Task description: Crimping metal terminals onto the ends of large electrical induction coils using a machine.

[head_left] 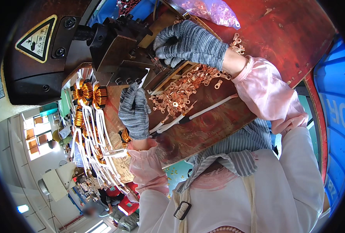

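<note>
My left hand (134, 112), in a grey knitted glove, is closed with its fingertips pinched round a white-sleeved wire (145, 77). The wire stands up from the fingers, just in front of the dark metal press (118, 54). At the press's far side my right hand (196, 43), gloved alike, is curled with thumb and fingers together near the tooling; what it holds, if anything, is hidden. Below it lies a heap of copper ring terminals (180, 91). More white-sleeved leads (215, 106) lie on the bench beside my left wrist, next to a copper-wound coil (125, 136).
Several copper-wound ring coils (83, 92) with white leads stand at the left bench edge. A clear bag of terminals (213, 11) lies at the back on the red bench top (285, 35). A triangular warning sign (36, 39) marks the press. Blue bins (335, 108) stand right.
</note>
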Demonstrator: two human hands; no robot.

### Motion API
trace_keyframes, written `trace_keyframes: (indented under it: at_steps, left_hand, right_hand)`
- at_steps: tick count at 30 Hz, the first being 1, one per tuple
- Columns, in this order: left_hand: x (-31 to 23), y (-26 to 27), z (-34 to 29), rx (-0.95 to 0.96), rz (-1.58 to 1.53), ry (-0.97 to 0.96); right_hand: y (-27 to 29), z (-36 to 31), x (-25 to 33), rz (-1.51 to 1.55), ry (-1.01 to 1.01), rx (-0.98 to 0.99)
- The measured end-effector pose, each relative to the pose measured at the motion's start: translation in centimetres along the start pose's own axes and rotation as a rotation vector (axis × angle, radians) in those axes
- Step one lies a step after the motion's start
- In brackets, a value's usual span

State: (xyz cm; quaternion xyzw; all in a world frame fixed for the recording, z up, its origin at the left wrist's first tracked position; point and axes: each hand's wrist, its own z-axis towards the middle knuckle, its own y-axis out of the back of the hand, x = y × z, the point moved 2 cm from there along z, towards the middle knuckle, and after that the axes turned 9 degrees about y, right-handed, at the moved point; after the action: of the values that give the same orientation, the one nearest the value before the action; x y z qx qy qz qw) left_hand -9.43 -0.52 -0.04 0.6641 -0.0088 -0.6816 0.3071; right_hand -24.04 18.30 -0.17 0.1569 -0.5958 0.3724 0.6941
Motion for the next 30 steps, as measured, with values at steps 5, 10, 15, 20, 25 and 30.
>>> trace_keyframes:
  at_steps: [5,10,15,20,25,30]
  left_hand:
    - [-0.2,0.1,-0.1,0.002,-0.012,-0.003]
    - [0.0,0.2,-0.1,-0.016,0.004,0.014]
    - [-0.3,-0.2,-0.2,0.007,-0.016,-0.014]
    - [-0.6,0.0,-0.7,-0.003,0.186,-0.018]
    - [-3.7,-1.4,-3.0,0.283,0.362,-0.321]
    - [-3.5,-2.7,-5.0,0.493,0.392,-0.218]
  right_hand:
    - [0.4,-0.1,0.1,-0.16,0.011,-0.055]
    - [1.4,-1.1,0.2,-0.205,0.144,-0.15]
    - [1.6,-2.7,0.2,-0.321,0.214,-0.176]
    - [0.4,-8.9,1.7,-0.821,0.342,-0.004]
    - [-0.1,-15.0,0.1,-1.256,0.42,0.261]
    - [-0.2,-16.1,-0.1,-1.478,0.341,0.355]
